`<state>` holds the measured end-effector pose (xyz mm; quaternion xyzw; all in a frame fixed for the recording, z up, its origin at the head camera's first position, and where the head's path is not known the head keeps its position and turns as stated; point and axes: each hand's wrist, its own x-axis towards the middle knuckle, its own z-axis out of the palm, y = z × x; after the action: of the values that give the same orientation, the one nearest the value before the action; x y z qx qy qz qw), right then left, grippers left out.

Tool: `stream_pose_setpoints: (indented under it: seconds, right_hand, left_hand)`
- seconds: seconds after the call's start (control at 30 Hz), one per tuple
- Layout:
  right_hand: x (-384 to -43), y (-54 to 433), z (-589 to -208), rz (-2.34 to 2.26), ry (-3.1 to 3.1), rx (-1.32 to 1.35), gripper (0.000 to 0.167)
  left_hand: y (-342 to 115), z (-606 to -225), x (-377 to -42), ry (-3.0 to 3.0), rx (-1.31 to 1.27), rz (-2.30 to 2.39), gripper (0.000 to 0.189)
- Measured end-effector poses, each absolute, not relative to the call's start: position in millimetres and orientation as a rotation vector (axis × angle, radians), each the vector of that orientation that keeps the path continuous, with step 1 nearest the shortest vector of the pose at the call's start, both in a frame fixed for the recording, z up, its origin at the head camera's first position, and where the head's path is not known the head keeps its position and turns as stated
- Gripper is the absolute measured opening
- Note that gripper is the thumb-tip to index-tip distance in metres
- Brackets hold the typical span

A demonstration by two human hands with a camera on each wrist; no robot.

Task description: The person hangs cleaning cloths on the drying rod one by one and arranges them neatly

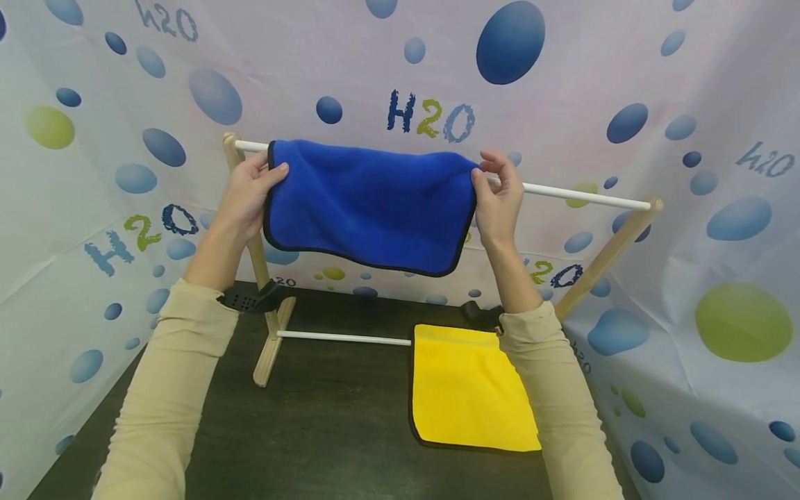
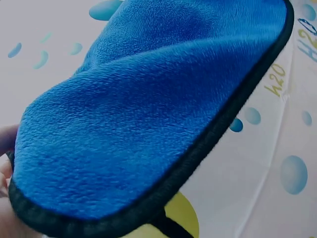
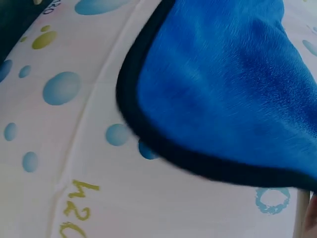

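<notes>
A blue cloth (image 1: 369, 205) with black edging hangs over the white top bar (image 1: 587, 196) of a wooden rack. My left hand (image 1: 248, 187) pinches its upper left edge, thumb in front, close to the rack's left post. At the upper right corner my right hand (image 1: 500, 194) pinches the edging between thumb and fingers, right at the bar. The left wrist view shows the plush cloth (image 2: 124, 124) with a few fingertips at its left side. In the right wrist view a rounded lower corner of the cloth (image 3: 213, 99) fills the upper right.
A yellow cloth (image 1: 469, 389) with black edging lies on the dark table (image 1: 312, 430), partly behind my right sleeve. The rack's lower white bar (image 1: 344, 338) runs near the tabletop from its left wooden foot (image 1: 271, 351). A bubble-printed curtain (image 1: 281, 62) surrounds the table.
</notes>
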<state>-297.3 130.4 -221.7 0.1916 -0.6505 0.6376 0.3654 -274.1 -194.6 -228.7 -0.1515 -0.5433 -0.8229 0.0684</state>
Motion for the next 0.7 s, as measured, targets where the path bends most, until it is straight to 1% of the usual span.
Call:
stream_pose_setpoints:
  seconds: [0.2,0.33,0.4,0.53,0.63,0.7]
  right_hand:
    - [-310.5,126.9,-196.3,1.601,-1.74,0.564,0.024]
    - [-316.3,126.2,-178.7,1.518,-1.869,0.682,0.03]
    - [-317.9,125.3,-172.5,1.375,-1.925,0.781,0.033]
    - [-319.2,121.3,-168.9,1.045,-1.97,0.934,0.04]
    - [-318.0,119.3,-172.4,1.045,-2.064,0.957,0.041]
    - [-315.3,119.5,-175.9,1.167,-2.148,0.919,0.04]
  left_hand:
    - [-192.7,-219.6,-277.0,-1.531,-0.432,-2.539,0.018]
    - [-191.8,-214.5,-278.6,-1.467,-0.439,-2.538,0.014]
    - [-190.8,-211.9,-279.6,-1.426,-0.462,-2.528,0.013]
    - [-187.4,-207.6,-280.6,-1.337,-0.52,-2.522,0.013]
    - [-186.3,-206.7,-280.4,-1.34,-0.51,-2.506,0.012]
    - [-187.6,-207.8,-278.9,-1.391,-0.479,-2.479,0.011]
